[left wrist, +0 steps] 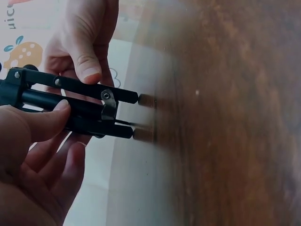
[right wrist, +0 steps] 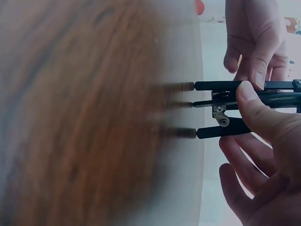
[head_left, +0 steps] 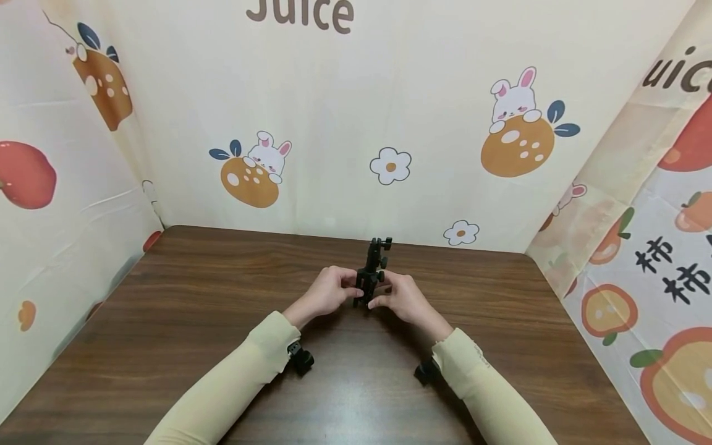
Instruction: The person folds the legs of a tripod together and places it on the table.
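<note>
A small black tripod [head_left: 369, 269] stands upright near the back of the wooden table, its legs folded close together. My left hand [head_left: 328, 293] grips it from the left side; in the left wrist view its thumb [left wrist: 49, 123] lies along the black tubes. From the right, my right hand [head_left: 408, 300] holds the lower part, and its thumb [right wrist: 254, 103] presses on a leg in the right wrist view. A metal bracket [left wrist: 109, 104] shows between the legs. The leg tips meet or nearly meet their reflections on the tabletop. Some fingertips are hidden behind the tripod.
The brown wooden table [head_left: 222, 296] spreads around both hands. A printed curtain [head_left: 334, 111] rises right behind its back edge, and more printed cloth [head_left: 623, 309] hangs at the sides. Dark wrist cameras [head_left: 300, 358] sit under the sleeves.
</note>
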Motion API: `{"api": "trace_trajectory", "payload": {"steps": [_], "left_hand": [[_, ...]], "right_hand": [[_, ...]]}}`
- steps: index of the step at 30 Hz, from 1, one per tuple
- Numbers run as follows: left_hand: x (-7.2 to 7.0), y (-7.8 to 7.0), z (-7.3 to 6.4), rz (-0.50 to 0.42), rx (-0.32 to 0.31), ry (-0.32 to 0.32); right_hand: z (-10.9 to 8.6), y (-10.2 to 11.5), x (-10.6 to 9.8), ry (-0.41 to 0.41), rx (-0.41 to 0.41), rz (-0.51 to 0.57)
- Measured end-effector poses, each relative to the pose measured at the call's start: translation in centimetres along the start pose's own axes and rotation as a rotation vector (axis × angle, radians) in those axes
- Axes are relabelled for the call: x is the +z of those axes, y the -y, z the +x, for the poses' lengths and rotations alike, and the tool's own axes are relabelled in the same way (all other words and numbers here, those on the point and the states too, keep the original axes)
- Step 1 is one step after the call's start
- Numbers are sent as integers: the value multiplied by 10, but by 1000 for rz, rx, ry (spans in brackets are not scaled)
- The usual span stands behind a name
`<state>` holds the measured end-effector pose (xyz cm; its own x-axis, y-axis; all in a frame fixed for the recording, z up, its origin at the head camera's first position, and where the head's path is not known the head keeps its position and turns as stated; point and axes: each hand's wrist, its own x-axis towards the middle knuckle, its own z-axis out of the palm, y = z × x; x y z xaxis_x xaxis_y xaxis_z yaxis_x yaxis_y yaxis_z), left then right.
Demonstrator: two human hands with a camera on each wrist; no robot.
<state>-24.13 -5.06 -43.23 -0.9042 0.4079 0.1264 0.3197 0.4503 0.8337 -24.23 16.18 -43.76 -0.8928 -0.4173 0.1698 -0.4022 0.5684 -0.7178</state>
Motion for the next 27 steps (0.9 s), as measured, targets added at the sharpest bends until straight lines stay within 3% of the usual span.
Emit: {"api": "trace_trajectory", "payload": {"steps": [7, 19, 22, 27], "left_hand": [[-3, 2, 1, 10, 16, 10], [-6, 4, -6, -13, 1, -102], [-11, 4, -10, -47, 7, -76], [-11, 2, -14, -89, 26, 20]], "right_hand": [[-2, 3, -3, 18, 18, -18], [-8, 4, 0, -81, 10, -78], [-10, 4, 0, -115, 4, -116], [-14, 8, 0, -133, 16, -138]]}}
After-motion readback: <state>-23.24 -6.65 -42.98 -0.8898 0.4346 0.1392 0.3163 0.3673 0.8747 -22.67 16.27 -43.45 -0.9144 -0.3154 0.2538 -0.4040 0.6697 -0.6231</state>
